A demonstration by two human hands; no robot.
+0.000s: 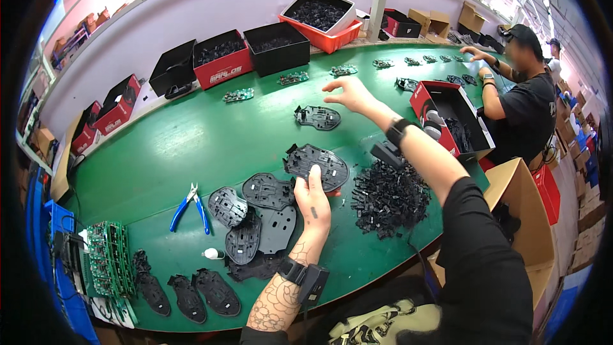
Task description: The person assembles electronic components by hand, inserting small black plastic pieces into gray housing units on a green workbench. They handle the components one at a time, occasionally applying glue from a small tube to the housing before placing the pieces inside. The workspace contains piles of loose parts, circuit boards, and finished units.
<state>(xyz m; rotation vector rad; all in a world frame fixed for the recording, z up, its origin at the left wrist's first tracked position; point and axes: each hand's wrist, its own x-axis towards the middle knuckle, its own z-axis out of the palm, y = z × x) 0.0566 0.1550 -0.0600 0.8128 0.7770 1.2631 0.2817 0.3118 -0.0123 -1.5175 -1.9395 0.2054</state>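
Note:
My left hand [312, 207] grips a flat black plastic housing shell [318, 165], its ribbed inner side facing up and my thumb over its near edge. Below and left of that hand lies a loose group of similar black shells [268, 191], some overlapping. My right hand [354, 96] reaches out over the bench with thumb and fingers apart and nothing visible between them. Just under it, to the left, another black shell [318, 117] rests on the green surface. Beyond stands a row of green circuit boards [343, 70]. Right of my left hand spreads a heap of small black plastic parts [391, 198].
Blue-handled pliers [190, 209], a small white bottle [213, 253] and stacked circuit boards [108, 259] lie at left. Parts boxes [221, 76] line the back edge. A red-and-black box [447, 118] and a cardboard carton [523, 217] stand right, near a co-worker [527, 89].

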